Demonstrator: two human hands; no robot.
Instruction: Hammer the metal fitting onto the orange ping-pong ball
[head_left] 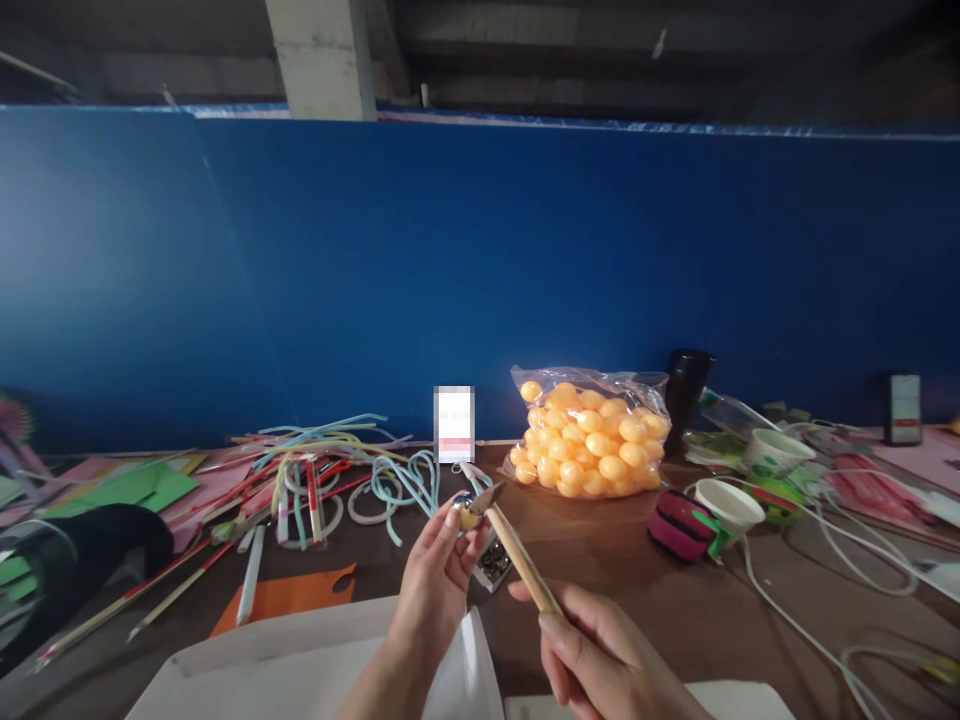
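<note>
My left hand (439,565) is closed, its fingertips pinching a small shiny round metallic piece (466,515) whose exact kind I cannot make out. In my right hand (592,640) is the wooden handle of a small hammer (523,560), tilted up and to the left. The hammer's dark head (487,497) is right beside the shiny piece; whether they touch is unclear. Partly hidden behind my left fingers, a small open box (495,565) holds tiny metal bits. Below my left wrist lies a white tray-like sheet or container (247,660).
A clear bag of orange balls (585,440) stands at the back. White cups (727,505), a magenta pouch (679,525) and cables (795,630) lie right. Coloured tubes (405,485), an orange sheet (289,600) and a black cylinder (82,570) are left. A blue partition (450,260) rises behind.
</note>
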